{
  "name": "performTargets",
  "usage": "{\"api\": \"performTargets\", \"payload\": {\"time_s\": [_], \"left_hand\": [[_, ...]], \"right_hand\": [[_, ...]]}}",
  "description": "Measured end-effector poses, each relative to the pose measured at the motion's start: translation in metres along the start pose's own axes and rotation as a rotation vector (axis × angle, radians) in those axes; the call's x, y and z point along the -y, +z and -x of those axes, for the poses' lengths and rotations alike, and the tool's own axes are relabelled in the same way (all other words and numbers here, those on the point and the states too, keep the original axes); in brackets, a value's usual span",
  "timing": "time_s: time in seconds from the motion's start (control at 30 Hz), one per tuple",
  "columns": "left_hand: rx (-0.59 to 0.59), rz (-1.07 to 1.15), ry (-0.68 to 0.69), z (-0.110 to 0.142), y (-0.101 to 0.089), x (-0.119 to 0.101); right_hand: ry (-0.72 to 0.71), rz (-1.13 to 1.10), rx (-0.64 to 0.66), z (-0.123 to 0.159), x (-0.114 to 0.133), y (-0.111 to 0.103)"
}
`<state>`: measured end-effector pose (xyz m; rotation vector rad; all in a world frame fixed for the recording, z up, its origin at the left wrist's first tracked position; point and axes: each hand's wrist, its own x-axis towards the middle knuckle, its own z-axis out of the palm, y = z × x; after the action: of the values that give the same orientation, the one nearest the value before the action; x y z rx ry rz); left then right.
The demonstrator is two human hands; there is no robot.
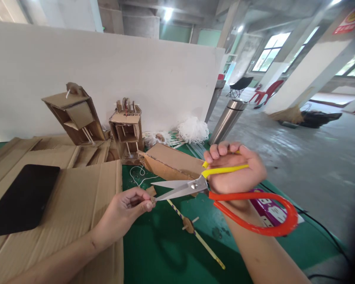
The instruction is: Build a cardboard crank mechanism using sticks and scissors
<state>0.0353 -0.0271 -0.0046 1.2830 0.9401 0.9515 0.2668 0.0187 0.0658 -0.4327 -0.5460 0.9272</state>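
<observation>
Scissors point(183, 187) with one yellow and one red handle are in my right hand point(236, 169), its fingers curled through the yellow handle. The blades stand slightly apart. My left hand point(133, 205) pinches a small bit of cardboard point(153, 200) between thumb and fingertips, right at the tip of the lower blade. Most of that bit is hidden by the fingers. Below the blades, a thin stick point(205, 244) with a round cardboard disc point(188, 225) on it lies on the green table point(154, 252). A small cardboard scrap point(150, 191) lies just behind my left fingertips.
Corrugated cardboard sheets point(85, 197) cover the left side, with a black tablet-like slab point(25, 199) on top. Two cardboard structures point(77, 114) stand behind. A cardboard box piece point(173, 159), white string point(193, 130), a steel flask point(228, 121) and a purple package point(268, 207) are farther right.
</observation>
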Motion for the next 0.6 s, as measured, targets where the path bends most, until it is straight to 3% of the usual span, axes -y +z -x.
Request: {"api": "performTargets", "payload": {"time_s": [0.23, 0.47, 0.6], "left_hand": [[-0.061, -0.112, 0.074, 0.0039, 0.0022, 0.0014], [-0.148, -0.393, 0.209, 0.0083, 0.0029, 0.0020], [-0.140, -0.367, 0.197, 0.0101, 0.0038, -0.0004]], "right_hand": [[0.080, 0.070, -0.194, -0.0007, -0.0022, 0.0041], [0.086, 0.061, -0.208, 0.0031, -0.0007, 0.0080], [0.087, 0.058, -0.191, 0.0016, -0.0020, 0.0052]]}}
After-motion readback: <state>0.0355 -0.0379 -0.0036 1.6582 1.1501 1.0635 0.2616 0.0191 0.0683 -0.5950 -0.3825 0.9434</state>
